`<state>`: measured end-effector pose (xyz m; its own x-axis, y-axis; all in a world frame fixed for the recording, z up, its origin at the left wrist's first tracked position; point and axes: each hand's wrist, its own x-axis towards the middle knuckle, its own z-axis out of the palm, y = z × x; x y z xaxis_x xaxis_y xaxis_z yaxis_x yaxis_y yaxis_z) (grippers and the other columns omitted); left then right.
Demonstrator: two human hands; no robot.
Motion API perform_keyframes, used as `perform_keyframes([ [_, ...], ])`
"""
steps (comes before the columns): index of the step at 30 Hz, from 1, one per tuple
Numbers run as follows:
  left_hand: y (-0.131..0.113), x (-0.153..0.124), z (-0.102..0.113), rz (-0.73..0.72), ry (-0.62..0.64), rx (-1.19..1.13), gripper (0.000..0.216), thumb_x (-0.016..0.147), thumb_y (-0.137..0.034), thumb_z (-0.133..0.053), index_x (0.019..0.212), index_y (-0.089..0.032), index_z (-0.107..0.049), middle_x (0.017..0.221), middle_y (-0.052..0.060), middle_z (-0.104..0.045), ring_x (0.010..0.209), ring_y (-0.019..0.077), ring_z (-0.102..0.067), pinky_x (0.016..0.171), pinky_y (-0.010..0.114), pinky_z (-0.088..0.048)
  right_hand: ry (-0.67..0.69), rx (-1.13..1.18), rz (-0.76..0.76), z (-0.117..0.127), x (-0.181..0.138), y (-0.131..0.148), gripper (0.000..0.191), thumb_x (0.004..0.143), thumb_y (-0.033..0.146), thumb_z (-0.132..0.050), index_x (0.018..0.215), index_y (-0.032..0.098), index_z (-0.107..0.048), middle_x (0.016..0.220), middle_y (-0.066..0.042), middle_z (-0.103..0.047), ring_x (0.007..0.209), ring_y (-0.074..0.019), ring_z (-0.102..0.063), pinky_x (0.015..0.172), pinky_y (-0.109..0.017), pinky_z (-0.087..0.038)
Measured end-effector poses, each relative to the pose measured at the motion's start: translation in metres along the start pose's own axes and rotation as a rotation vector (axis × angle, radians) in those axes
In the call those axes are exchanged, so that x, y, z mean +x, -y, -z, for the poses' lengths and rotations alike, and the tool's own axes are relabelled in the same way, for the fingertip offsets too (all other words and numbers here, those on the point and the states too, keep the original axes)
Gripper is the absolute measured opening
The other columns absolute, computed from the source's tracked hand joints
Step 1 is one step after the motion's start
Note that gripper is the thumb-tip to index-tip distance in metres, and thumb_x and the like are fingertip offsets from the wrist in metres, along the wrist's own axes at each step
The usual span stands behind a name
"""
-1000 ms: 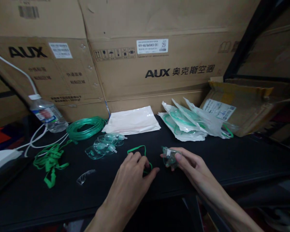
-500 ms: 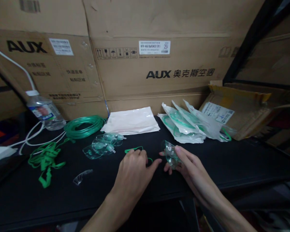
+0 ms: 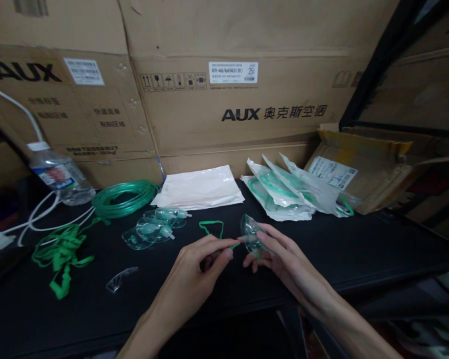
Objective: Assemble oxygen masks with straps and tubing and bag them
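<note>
While the right hand holds one clear mask, the left hand pinches one green strap just beside it; the two do not look joined yet, though their meeting point is unclear. Left of the hands lie at least two apparently strapless masks, one strap tangle and one tubing coil; beyond the right hand, about four packets.

Masks lie left of the packets (cartons behind both).
</note>
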<state>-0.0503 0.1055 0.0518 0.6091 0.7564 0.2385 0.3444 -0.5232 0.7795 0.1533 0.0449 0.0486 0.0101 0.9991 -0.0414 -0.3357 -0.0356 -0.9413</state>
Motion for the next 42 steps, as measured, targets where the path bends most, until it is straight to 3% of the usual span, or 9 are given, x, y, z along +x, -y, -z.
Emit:
perform_keyframes([
  [7, 0.004, -0.002, -0.001, 0.079, -0.048, -0.183, 0.025, 0.097, -0.039, -0.058, 0.098, -0.024, -0.078, 0.088, 0.002, -0.069, 0.080, 0.0170, -0.060, 0.069, 0.027, -0.043, 0.084, -0.042, -0.007, -0.008, 0.001, -0.002, 0.040, 0.093, 0.039, -0.071, 0.128, 0.021, -0.061, 0.095, -0.004, -0.072, 0.079, -0.0178, -0.070, 0.072, -0.031, -0.053],
  [14, 0.002, -0.003, -0.002, 0.054, -0.004, -0.153, 0.028, 0.100, -0.039, -0.055, 0.092, -0.024, -0.077, 0.086, 0.002, -0.067, 0.079, 0.0165, -0.058, 0.070, 0.027, -0.043, 0.140, -0.088, -0.008, -0.009, -0.001, -0.002, 0.033, 0.094, 0.039, -0.069, 0.121, 0.021, -0.064, 0.096, -0.004, -0.072, 0.079, -0.0168, -0.070, 0.075, -0.032, -0.055],
  [28, -0.002, -0.004, 0.000, 0.041, 0.018, -0.142, 0.028, 0.100, -0.037, -0.056, 0.089, -0.025, -0.078, 0.084, 0.001, -0.069, 0.078, 0.0167, -0.059, 0.071, 0.027, -0.043, 0.172, -0.192, 0.044, -0.007, -0.002, -0.006, 0.033, 0.096, 0.040, -0.067, 0.122, 0.022, -0.059, 0.098, -0.004, -0.073, 0.080, -0.0167, -0.070, 0.077, -0.032, -0.056],
  [36, 0.003, -0.004, -0.003, 0.021, -0.048, -0.292, 0.011, 0.090, -0.029, -0.073, 0.092, -0.028, -0.083, 0.090, 0.000, -0.079, 0.082, 0.0181, -0.069, 0.075, 0.025, -0.049, 0.122, -0.322, 0.096, -0.009, -0.004, -0.007, 0.024, 0.094, 0.038, -0.070, 0.113, 0.025, -0.067, 0.108, -0.001, -0.074, 0.100, -0.0169, -0.066, 0.091, -0.028, -0.049],
  [42, 0.005, -0.005, -0.004, 0.056, -0.046, -0.257, 0.017, 0.090, -0.035, -0.072, 0.102, -0.031, -0.083, 0.091, 0.000, -0.080, 0.080, 0.0191, -0.070, 0.071, 0.025, -0.049, 0.130, -0.324, 0.092, -0.007, -0.003, -0.016, 0.028, 0.090, 0.035, -0.074, 0.115, 0.024, -0.068, 0.112, -0.003, -0.074, 0.108, -0.0206, -0.068, 0.097, -0.032, -0.051],
])
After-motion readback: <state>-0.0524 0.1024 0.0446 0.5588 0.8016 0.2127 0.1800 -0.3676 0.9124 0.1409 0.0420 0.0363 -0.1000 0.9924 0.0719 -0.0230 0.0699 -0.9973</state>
